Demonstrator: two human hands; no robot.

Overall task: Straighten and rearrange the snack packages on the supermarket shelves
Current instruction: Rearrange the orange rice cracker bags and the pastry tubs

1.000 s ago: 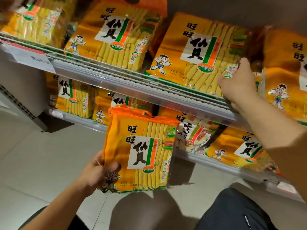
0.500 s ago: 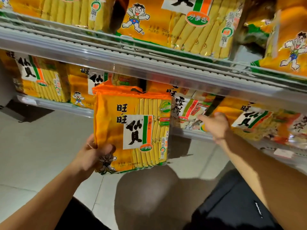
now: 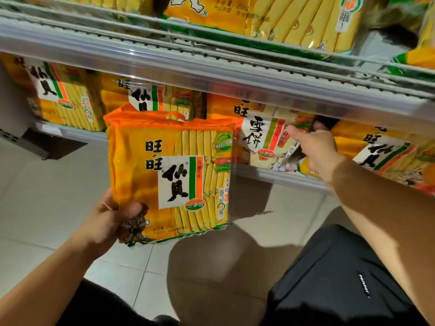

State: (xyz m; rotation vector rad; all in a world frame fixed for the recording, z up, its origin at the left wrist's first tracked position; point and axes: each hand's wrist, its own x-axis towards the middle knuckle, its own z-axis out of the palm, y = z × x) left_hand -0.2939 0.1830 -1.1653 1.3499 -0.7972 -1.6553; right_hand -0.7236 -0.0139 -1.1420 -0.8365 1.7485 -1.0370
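My left hand grips the lower left corner of an orange and yellow rice cracker package, held upright in front of the bottom shelf. My right hand reaches into the bottom shelf, its fingers on the right edge of a paler snow cracker package that leans among the others. Its fingertips are partly hidden behind that package. Several more orange packages stand along the bottom shelf, one at the left and one lying tilted at the right.
The upper shelf's clear price rail runs across just above my right hand. More packages stand on that upper shelf. Pale floor tiles lie below, and my dark shorts show at lower right.
My right hand dropped from the upper shelf's packages to the bottom shelf and now touches the snow cracker package. My view moved closer and lower. My left hand kept holding its package.
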